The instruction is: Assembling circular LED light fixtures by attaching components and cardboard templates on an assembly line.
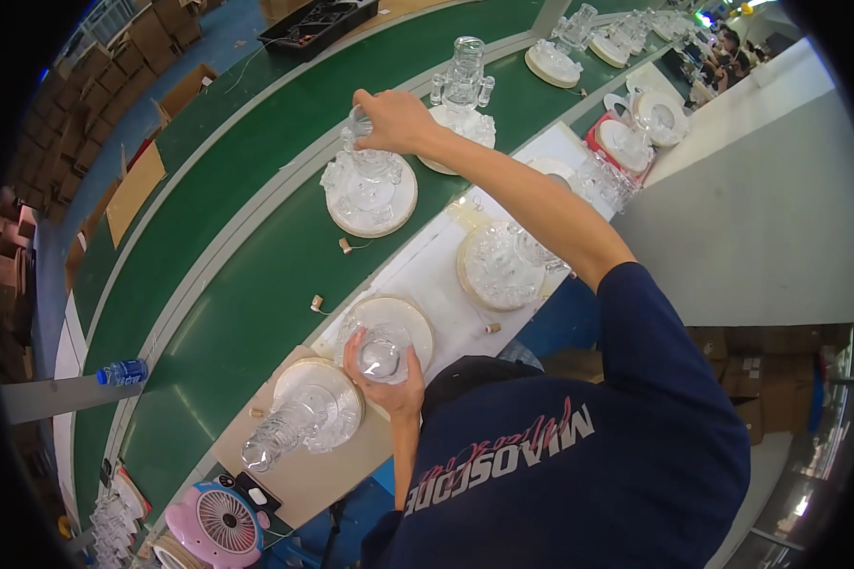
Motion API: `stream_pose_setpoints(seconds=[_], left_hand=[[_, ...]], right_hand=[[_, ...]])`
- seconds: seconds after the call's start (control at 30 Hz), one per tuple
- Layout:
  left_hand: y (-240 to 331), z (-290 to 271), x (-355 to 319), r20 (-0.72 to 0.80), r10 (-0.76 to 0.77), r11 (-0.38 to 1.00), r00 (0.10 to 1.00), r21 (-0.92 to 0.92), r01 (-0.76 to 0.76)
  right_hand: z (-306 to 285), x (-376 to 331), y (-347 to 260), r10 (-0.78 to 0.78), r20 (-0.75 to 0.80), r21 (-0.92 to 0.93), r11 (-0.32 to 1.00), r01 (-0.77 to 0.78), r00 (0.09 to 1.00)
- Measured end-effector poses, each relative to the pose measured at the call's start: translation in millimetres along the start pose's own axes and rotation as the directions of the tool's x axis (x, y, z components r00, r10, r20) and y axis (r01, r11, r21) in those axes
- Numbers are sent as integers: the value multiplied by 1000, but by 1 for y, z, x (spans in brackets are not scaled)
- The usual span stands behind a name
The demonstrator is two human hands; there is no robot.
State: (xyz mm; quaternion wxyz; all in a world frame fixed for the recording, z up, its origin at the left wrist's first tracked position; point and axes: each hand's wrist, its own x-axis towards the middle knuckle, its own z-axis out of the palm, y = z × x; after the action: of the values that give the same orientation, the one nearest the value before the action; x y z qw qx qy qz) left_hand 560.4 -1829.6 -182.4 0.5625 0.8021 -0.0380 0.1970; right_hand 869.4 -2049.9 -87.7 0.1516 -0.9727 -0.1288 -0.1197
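My right hand reaches far out over the green belt, its fingers closed round the top of a clear cylindrical piece. That piece stands on a white round base with smaller clear parts around it. Close to my body, my left hand grips a clear round cup-like piece, fingers on one side and thumb on the other. Beneath it lies another white round base; whether the cup-like piece touches it, I cannot tell. To the left, a similar clear assembly leans over its disc.
More clear assemblies stand on the green belt, one just beyond my right hand. Another rests on the white worktop. A pink fan sits lower left, and a blue-capped bottle lies by the rail.
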Motion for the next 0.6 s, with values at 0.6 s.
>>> stream_pose_setpoints(seconds=[0.6], left_hand=[[125, 238, -2, 379, 228, 948, 897, -298, -115]], right_hand=[[-61, -74, 3, -224, -4, 147, 964, 222, 975]])
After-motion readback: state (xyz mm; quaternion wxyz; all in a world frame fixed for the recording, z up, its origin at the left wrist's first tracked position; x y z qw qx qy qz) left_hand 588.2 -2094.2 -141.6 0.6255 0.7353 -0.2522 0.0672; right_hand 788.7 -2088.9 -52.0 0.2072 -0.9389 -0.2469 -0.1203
